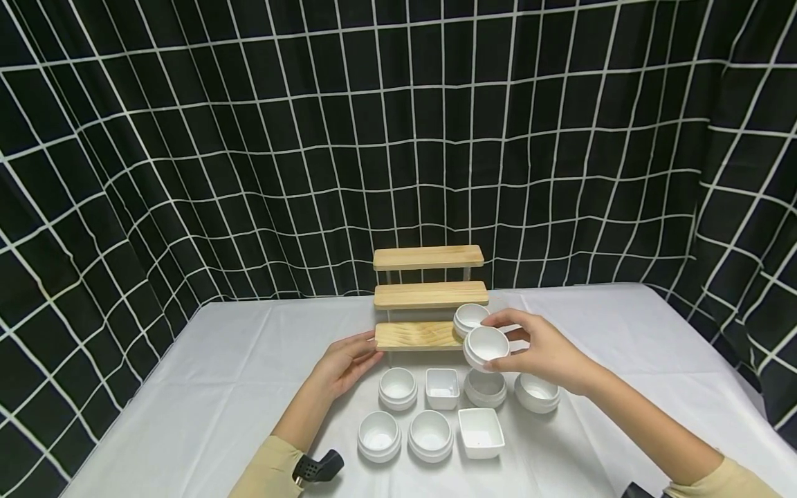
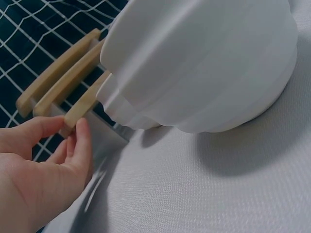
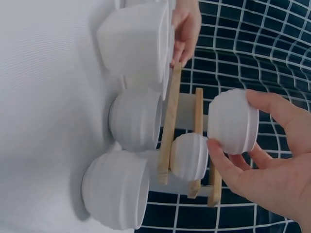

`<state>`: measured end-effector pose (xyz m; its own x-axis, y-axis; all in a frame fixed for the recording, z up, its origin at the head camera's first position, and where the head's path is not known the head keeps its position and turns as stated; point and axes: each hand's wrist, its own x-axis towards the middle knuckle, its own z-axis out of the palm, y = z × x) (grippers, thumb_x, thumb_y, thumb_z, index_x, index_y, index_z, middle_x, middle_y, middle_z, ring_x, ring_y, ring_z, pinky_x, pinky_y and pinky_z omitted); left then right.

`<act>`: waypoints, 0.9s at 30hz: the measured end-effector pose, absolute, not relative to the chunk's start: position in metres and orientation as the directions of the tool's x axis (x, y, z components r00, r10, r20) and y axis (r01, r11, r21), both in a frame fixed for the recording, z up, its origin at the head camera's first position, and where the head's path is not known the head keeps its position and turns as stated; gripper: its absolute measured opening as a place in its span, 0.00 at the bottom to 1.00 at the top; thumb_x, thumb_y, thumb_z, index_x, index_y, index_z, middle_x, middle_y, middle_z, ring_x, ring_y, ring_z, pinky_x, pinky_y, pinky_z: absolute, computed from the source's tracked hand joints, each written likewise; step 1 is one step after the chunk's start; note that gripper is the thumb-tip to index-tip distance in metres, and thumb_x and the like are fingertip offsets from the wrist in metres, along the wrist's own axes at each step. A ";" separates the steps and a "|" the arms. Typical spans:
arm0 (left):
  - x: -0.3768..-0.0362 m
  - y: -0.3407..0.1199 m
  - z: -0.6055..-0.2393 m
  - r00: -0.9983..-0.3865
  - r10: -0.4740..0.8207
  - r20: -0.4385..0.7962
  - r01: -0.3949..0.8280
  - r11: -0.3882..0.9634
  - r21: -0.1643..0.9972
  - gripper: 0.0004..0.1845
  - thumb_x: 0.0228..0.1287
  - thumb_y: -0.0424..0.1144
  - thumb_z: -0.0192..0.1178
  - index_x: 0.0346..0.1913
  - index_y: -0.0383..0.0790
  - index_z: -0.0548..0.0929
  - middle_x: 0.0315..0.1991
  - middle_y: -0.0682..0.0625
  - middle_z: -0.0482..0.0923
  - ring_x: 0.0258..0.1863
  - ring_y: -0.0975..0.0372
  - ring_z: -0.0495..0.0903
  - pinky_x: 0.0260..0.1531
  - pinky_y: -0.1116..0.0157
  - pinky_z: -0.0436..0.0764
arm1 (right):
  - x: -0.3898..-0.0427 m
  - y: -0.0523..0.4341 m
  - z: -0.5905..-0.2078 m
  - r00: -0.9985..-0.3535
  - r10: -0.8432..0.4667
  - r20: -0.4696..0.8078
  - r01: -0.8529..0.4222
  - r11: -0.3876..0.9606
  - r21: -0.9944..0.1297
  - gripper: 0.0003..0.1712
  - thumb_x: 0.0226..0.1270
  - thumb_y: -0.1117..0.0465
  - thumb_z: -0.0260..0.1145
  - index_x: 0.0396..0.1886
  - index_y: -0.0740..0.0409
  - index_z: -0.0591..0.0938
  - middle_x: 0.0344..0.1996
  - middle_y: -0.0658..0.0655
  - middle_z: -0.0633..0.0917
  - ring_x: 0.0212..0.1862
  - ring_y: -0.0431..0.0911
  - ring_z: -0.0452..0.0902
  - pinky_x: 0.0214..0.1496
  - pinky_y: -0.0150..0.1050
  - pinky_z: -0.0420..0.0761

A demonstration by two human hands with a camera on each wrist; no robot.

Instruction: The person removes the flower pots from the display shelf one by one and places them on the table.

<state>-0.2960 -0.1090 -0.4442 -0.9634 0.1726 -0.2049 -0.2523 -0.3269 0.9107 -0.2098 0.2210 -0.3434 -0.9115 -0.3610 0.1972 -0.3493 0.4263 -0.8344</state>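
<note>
A three-step wooden shelf [image 1: 428, 297] stands at the back of the white table [image 1: 205, 387]. One round white bowl [image 1: 470, 317] sits on the right end of its lowest step [image 1: 417, 335]. My right hand [image 1: 540, 351] holds a second round white bowl [image 1: 486, 347] in the air just in front of that end, fingers curled round it; the right wrist view shows the held bowl [image 3: 233, 121] pinched beside the shelved bowl [image 3: 189, 156]. My left hand [image 1: 349, 361] touches the left end of the lowest step with relaxed fingers [image 2: 80, 141].
Several white bowls lie in two rows in front of the shelf, round ones [image 1: 398, 387] and two square ones [image 1: 443, 388] [image 1: 481, 432]. A large round bowl [image 2: 204, 63] fills the left wrist view. A black grid curtain [image 1: 249, 138] hangs behind.
</note>
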 end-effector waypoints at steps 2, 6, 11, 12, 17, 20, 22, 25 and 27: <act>-0.295 -0.109 -0.444 -0.964 0.177 -0.199 -0.248 -0.324 0.913 0.25 0.76 0.22 0.54 0.72 0.18 0.69 0.67 0.24 0.72 0.48 0.60 0.85 0.59 0.68 0.88 | -0.208 0.224 -0.345 -0.916 -0.353 0.191 -0.340 0.431 -0.836 0.34 0.57 0.65 0.81 0.63 0.70 0.79 0.58 0.65 0.83 0.55 0.55 0.82 0.51 0.35 0.90; -0.295 -0.110 -0.444 -0.965 0.181 -0.192 -0.243 -0.325 0.914 0.25 0.75 0.22 0.54 0.72 0.18 0.68 0.67 0.24 0.72 0.48 0.60 0.85 0.60 0.68 0.88 | -0.205 0.229 -0.348 -0.916 -0.353 0.191 -0.336 0.412 -0.847 0.34 0.57 0.66 0.81 0.62 0.71 0.79 0.59 0.66 0.82 0.54 0.52 0.81 0.52 0.35 0.91; -0.295 -0.110 -0.443 -0.963 0.179 -0.200 -0.250 -0.328 0.911 0.25 0.75 0.22 0.54 0.72 0.18 0.69 0.68 0.24 0.71 0.49 0.60 0.85 0.60 0.68 0.88 | -0.200 0.237 -0.351 -0.910 -0.367 0.193 -0.345 0.411 -0.844 0.34 0.57 0.65 0.82 0.62 0.70 0.79 0.59 0.65 0.82 0.53 0.48 0.80 0.53 0.36 0.92; -0.295 -0.110 -0.444 -0.963 0.178 -0.201 -0.251 -0.328 0.911 0.25 0.75 0.22 0.54 0.72 0.18 0.69 0.68 0.24 0.71 0.49 0.59 0.85 0.60 0.68 0.88 | -0.199 0.239 -0.352 -0.908 -0.372 0.192 -0.346 0.412 -0.843 0.35 0.57 0.65 0.82 0.63 0.70 0.79 0.59 0.65 0.82 0.53 0.47 0.80 0.53 0.36 0.92; -0.295 -0.110 -0.443 -0.965 0.173 -0.197 -0.246 -0.332 0.911 0.26 0.76 0.22 0.54 0.73 0.17 0.67 0.68 0.24 0.71 0.49 0.59 0.85 0.60 0.67 0.88 | -0.195 0.247 -0.356 -0.904 -0.393 0.168 -0.336 0.412 -0.847 0.34 0.57 0.65 0.82 0.63 0.69 0.79 0.58 0.63 0.83 0.53 0.44 0.81 0.54 0.36 0.92; -0.295 -0.110 -0.443 -0.965 0.169 -0.201 -0.248 -0.335 0.909 0.26 0.76 0.22 0.54 0.73 0.18 0.68 0.67 0.25 0.72 0.48 0.59 0.85 0.60 0.67 0.88 | -0.193 0.251 -0.359 -0.899 -0.407 0.160 -0.334 0.402 -0.853 0.34 0.57 0.65 0.81 0.63 0.69 0.79 0.58 0.63 0.82 0.52 0.41 0.81 0.55 0.35 0.91; -0.295 -0.110 -0.443 -0.965 0.171 -0.200 -0.248 -0.334 0.909 0.25 0.75 0.22 0.54 0.72 0.18 0.68 0.67 0.25 0.72 0.48 0.59 0.85 0.59 0.68 0.88 | -0.192 0.254 -0.362 -0.894 -0.417 0.163 -0.339 0.393 -0.855 0.34 0.58 0.65 0.81 0.63 0.69 0.79 0.58 0.64 0.82 0.52 0.40 0.81 0.54 0.35 0.92; -0.295 -0.110 -0.443 -0.965 0.172 -0.196 -0.244 -0.336 0.910 0.25 0.75 0.22 0.54 0.72 0.17 0.69 0.67 0.24 0.72 0.47 0.60 0.85 0.59 0.68 0.89 | -0.190 0.259 -0.367 -0.889 -0.429 0.160 -0.337 0.374 -0.864 0.33 0.59 0.66 0.80 0.63 0.70 0.79 0.58 0.64 0.81 0.51 0.37 0.81 0.51 0.35 0.93; -0.295 -0.110 -0.443 -0.966 0.172 -0.193 -0.242 -0.338 0.910 0.25 0.75 0.21 0.54 0.71 0.17 0.69 0.67 0.24 0.72 0.47 0.60 0.85 0.58 0.67 0.89 | -0.188 0.262 -0.371 -0.886 -0.438 0.154 -0.332 0.368 -0.869 0.33 0.59 0.67 0.80 0.63 0.70 0.78 0.58 0.65 0.80 0.50 0.36 0.82 0.49 0.36 0.93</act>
<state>-0.2947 -0.1099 -0.4434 -0.9660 0.1724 -0.1929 -0.2419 -0.3379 0.9096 -0.1884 0.2621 -0.3706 -0.8860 -0.4375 0.1537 -0.3323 0.3677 -0.8686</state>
